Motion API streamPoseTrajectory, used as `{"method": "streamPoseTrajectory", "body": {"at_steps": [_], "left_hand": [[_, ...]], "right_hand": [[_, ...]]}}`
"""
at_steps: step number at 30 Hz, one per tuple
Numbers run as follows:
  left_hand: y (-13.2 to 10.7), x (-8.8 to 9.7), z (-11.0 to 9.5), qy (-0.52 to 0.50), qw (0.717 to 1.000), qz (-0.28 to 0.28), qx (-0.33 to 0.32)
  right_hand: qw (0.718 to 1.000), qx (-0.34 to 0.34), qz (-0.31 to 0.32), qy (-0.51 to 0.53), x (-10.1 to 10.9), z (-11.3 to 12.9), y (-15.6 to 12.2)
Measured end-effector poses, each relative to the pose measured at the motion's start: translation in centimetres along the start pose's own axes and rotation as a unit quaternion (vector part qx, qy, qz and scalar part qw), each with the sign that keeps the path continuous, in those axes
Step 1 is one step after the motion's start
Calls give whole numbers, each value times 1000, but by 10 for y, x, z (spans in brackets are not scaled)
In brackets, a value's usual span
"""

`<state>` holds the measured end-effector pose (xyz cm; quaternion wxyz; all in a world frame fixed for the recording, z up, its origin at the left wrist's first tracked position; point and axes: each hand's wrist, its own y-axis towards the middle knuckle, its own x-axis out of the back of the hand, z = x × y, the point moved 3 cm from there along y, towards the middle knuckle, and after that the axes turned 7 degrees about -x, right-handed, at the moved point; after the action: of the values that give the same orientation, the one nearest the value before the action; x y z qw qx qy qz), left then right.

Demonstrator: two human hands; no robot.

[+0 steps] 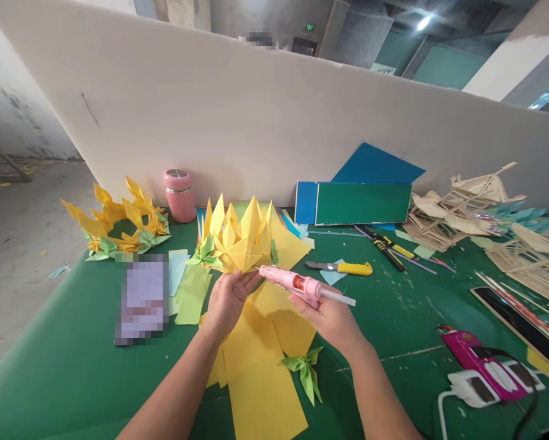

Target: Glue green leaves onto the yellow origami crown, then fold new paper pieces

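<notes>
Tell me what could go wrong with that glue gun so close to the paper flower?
The glue gun tip sits right by the left hand gripping the flower, so glue may well land on that hand. Drips could also fall on the yellow sheets below. The right hand holds the gun, and its forearm passes close to the green leaf and might knock it.

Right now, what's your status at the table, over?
Left hand holding yellow folded paper piece. Right hand gripping pink glue gun, nozzle at the piece's base. Nothing between them; green paper leaf lies by yellow sheets below.
</notes>
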<state>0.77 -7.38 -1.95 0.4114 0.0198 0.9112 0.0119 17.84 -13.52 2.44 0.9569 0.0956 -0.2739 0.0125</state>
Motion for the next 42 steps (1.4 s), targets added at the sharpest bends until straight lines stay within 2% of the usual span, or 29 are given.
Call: {"method": "streamPoseTrajectory", "body": {"at_steps": [4, 8, 11, 14, 17, 20, 22, 24, 28, 29, 30, 31, 33, 34, 35, 37, 42], "left_hand": [[0, 0, 0, -1, 1000, -9, 3], [0, -1, -2, 2, 1000, -10, 3], [1, -1, -3, 7, 1000, -16, -7], [2, 0, -4, 13, 1000, -19, -13], [2, 1, -2, 23, 1000, -17, -11], [2, 1, -2, 28, 999, -17, -15], [2, 1, -2, 35, 999, -20, -16], [1, 2, -2, 42, 999, -21, -18], [1, 2, -2, 37, 999, -13, -29], [2, 2, -2, 34, 999, -13, -30], [2, 2, -2, 31, 999, -14, -31], [2, 2, -1, 29, 999, -17, -31], [3, 2, -1, 30, 999, -22, -30], [3, 2, -1, 32, 999, -23, -29], [3, 2, -1, 34, 999, -23, -29], [3, 2, -1, 38, 999, -19, -27], [2, 3, 0, 40, 999, -18, -27]], "right_hand": [[995, -25, -54, 75, 10, -8, -3], [973, -85, -121, 178, 34, -28, -4], [953, -190, -186, 144, 55, -49, -8], [936, -292, -180, 80, 67, -67, -15], [926, -337, -160, 60, 67, -77, -18], [909, -371, -183, 37, 64, -85, -19], [903, -381, -198, 0, 64, -90, -19], [911, -362, -192, -53, 64, -93, -19], [945, -218, -196, -147, 64, -76, -24], [951, -186, -189, -158, 61, -67, -27], [959, -172, -156, -162, 56, -57, -30], [970, -162, -90, -155, 49, -48, -34], [979, -148, 92, -107, 28, -30, -42], [974, -136, 160, -83, 19, -22, -47], [969, -129, 195, -74, 12, -16, -50], [962, -136, 223, -79, 3, -10, -54], [960, -159, 189, -135, -2, -7, -54]]}}
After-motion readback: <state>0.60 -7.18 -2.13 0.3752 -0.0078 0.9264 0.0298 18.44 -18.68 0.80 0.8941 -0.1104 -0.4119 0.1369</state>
